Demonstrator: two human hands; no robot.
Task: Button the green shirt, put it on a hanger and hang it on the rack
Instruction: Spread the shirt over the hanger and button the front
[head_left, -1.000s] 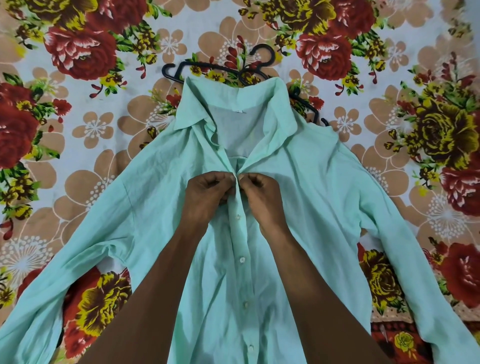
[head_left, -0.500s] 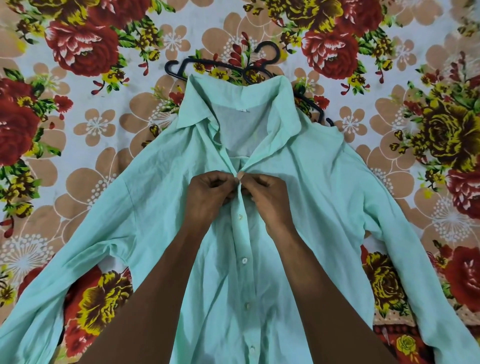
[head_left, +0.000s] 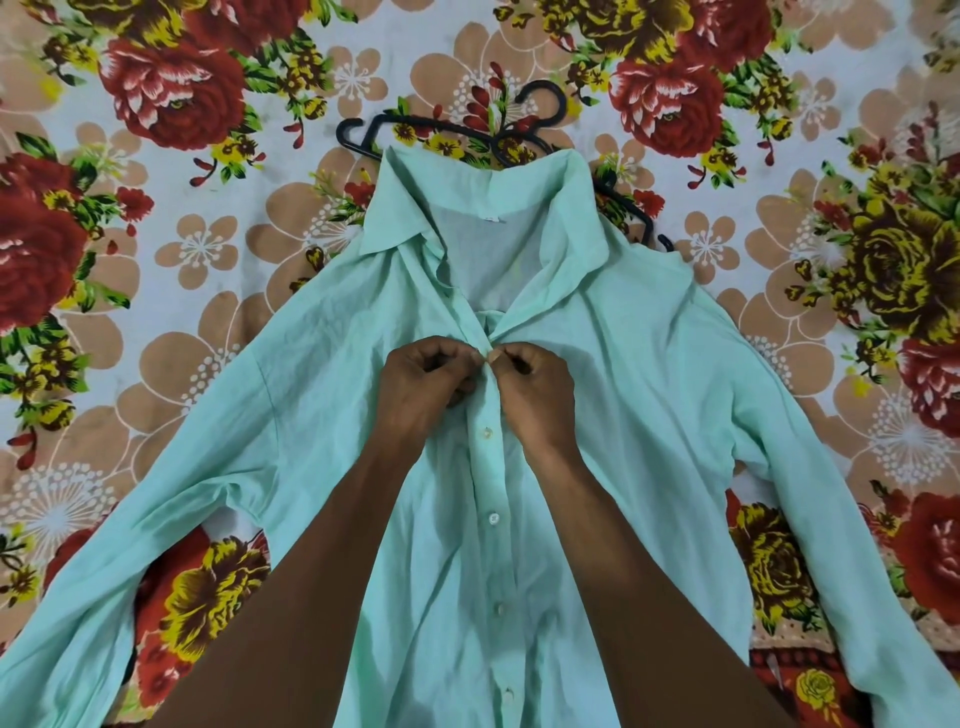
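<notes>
- The green shirt lies flat on the flowered bedsheet, collar over a black hanger.
- The left hand and right hand both pinch the placket near the top button.

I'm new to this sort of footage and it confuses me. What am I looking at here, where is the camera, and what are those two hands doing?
No machine here: a person wears one camera on the head, looking down at their own bare hands. A green shirt lies face up on a flowered sheet, sleeves spread. A black hanger lies under the collar, partly hidden. The left hand and right hand pinch the front strip just below the collar, apparently fastening a button. Several buttons lower down look done up. No rack shows.
</notes>
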